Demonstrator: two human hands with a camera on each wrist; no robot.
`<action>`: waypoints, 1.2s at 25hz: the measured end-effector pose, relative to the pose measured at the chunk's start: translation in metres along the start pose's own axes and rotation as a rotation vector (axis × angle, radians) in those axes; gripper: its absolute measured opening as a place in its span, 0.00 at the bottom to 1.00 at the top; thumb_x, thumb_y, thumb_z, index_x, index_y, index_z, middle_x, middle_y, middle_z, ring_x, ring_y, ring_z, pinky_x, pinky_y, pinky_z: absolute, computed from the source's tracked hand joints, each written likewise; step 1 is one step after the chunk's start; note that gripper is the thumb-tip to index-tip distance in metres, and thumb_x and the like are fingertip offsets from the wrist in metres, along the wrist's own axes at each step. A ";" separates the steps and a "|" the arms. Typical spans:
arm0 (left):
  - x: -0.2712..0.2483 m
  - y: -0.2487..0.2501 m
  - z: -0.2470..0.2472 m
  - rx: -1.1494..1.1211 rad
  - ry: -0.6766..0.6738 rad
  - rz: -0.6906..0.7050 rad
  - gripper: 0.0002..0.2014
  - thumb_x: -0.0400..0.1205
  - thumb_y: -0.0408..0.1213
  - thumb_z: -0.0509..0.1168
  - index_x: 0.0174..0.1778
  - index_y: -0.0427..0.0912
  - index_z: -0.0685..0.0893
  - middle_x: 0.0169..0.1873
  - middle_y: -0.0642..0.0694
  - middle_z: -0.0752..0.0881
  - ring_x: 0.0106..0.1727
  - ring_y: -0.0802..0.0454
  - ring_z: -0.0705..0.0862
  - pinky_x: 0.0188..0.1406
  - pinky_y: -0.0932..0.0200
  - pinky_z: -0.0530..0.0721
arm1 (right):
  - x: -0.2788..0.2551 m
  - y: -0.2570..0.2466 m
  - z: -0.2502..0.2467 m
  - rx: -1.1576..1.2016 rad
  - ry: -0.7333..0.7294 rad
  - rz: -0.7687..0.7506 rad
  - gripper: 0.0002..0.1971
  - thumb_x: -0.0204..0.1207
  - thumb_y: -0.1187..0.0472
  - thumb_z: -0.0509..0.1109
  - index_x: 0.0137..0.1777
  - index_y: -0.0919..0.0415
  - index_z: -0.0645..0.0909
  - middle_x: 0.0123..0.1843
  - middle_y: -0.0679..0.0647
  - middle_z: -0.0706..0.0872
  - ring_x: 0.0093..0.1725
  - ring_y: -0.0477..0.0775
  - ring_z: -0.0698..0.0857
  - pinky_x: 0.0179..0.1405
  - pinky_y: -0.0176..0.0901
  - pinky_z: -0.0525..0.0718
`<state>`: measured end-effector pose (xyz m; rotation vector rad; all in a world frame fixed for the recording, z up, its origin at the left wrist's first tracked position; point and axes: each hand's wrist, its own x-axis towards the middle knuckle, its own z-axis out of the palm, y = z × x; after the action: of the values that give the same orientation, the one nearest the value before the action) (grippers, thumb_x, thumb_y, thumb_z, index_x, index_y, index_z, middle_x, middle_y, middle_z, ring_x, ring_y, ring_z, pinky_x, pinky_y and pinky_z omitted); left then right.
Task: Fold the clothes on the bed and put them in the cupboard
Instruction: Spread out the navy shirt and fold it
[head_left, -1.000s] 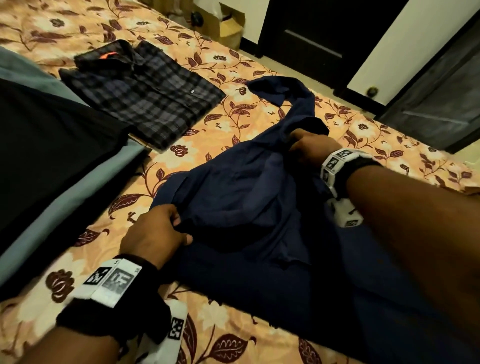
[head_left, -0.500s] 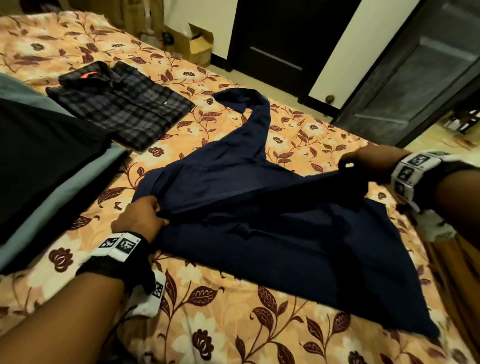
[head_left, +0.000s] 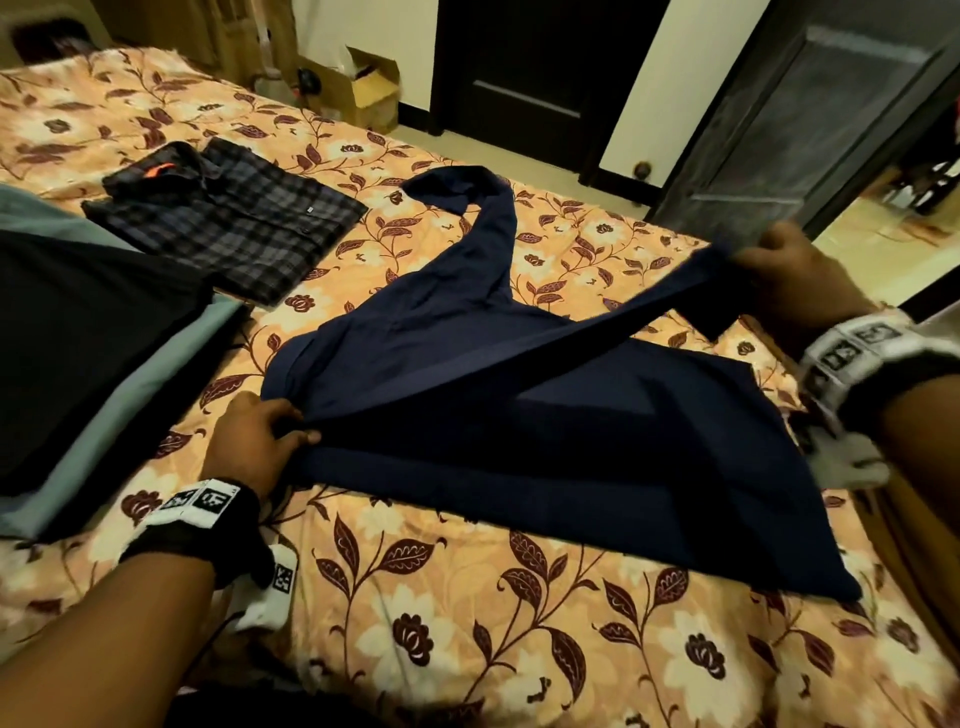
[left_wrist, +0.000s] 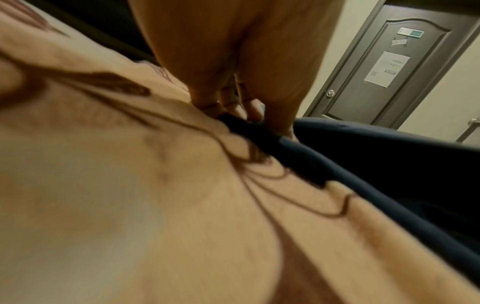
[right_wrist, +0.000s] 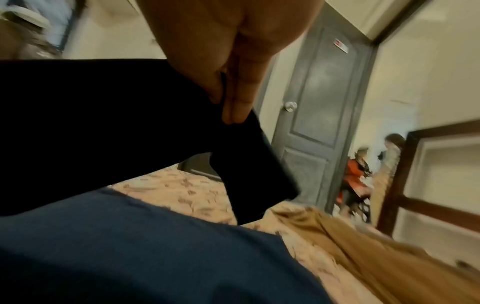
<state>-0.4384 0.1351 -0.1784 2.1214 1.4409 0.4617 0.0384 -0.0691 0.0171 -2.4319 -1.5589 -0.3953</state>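
A navy blue shirt (head_left: 545, 431) lies spread across the floral bedsheet (head_left: 467, 623). My left hand (head_left: 260, 436) pinches its edge down against the sheet at the left; the left wrist view shows the fingers (left_wrist: 241, 107) closed on the dark cloth (left_wrist: 363, 164). My right hand (head_left: 789, 270) holds one sleeve (head_left: 623, 332) lifted and stretched out to the right above the shirt; in the right wrist view the sleeve (right_wrist: 116, 123) hangs from the pinching fingers (right_wrist: 239, 98). The other sleeve (head_left: 483, 234) lies curled toward the far side.
A folded plaid shirt (head_left: 228, 228) lies at the back left. Black and grey-blue folded cloth (head_left: 78, 353) sits at the left. A brown cloth (right_wrist: 376, 257) drapes the bed's right edge. Dark doors (head_left: 545, 67) and a cardboard box (head_left: 369, 88) stand beyond the bed.
My right hand has pulled the sleeve out from the middle of the shirt to the far right and raised it. The left hand has stayed pinned at the shirt's left edge.
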 end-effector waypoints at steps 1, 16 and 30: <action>-0.002 -0.002 -0.003 -0.024 0.013 0.009 0.10 0.70 0.35 0.80 0.44 0.37 0.89 0.44 0.37 0.78 0.47 0.38 0.79 0.46 0.50 0.75 | -0.019 0.009 0.002 0.031 0.021 0.038 0.14 0.75 0.51 0.73 0.53 0.61 0.82 0.50 0.71 0.76 0.40 0.73 0.81 0.37 0.60 0.82; -0.010 -0.017 -0.020 -0.061 -0.067 -0.016 0.10 0.69 0.27 0.80 0.34 0.45 0.87 0.41 0.41 0.86 0.45 0.44 0.84 0.43 0.58 0.76 | -0.247 0.067 0.090 0.133 -0.233 0.642 0.30 0.73 0.79 0.63 0.76 0.64 0.73 0.82 0.61 0.65 0.72 0.73 0.73 0.73 0.62 0.68; -0.020 -0.006 -0.014 -0.223 0.017 -0.234 0.05 0.75 0.22 0.71 0.44 0.34 0.88 0.41 0.37 0.87 0.38 0.46 0.83 0.40 0.64 0.83 | -0.290 0.034 0.110 0.073 -0.571 0.750 0.34 0.78 0.75 0.57 0.84 0.57 0.57 0.86 0.55 0.51 0.78 0.75 0.63 0.78 0.64 0.62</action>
<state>-0.4578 0.1212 -0.1707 1.7552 1.5468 0.5242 -0.0350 -0.2932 -0.1867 -2.9650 -0.6449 0.5147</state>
